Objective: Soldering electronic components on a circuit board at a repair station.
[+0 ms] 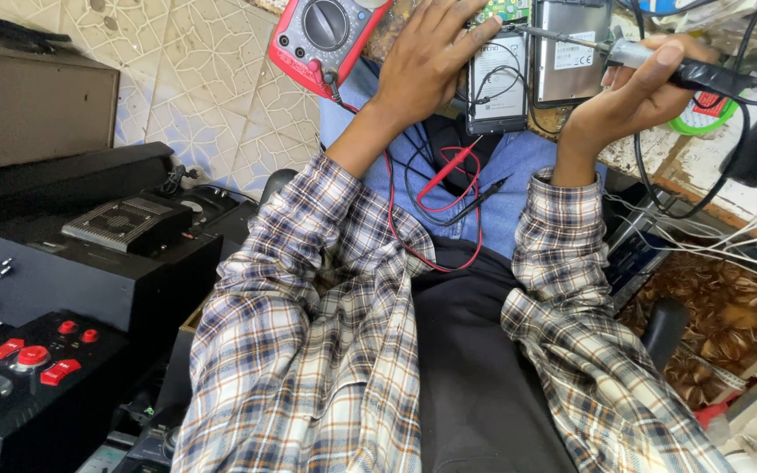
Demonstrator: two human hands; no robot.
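My left hand lies flat with fingers spread on an opened phone-like device with thin black wires on it, at the top of the view. My right hand grips a soldering iron by its black handle, the metal tip pointing left toward the device. A silver rectangular part sits just right of the device. A red multimeter lies left of my left hand, and its red and black probe leads hang over my lap.
Black electronic boxes and a black unit with red buttons stand at the left on a patterned tile floor. A green tape roll and white cables lie at the right near a bench edge.
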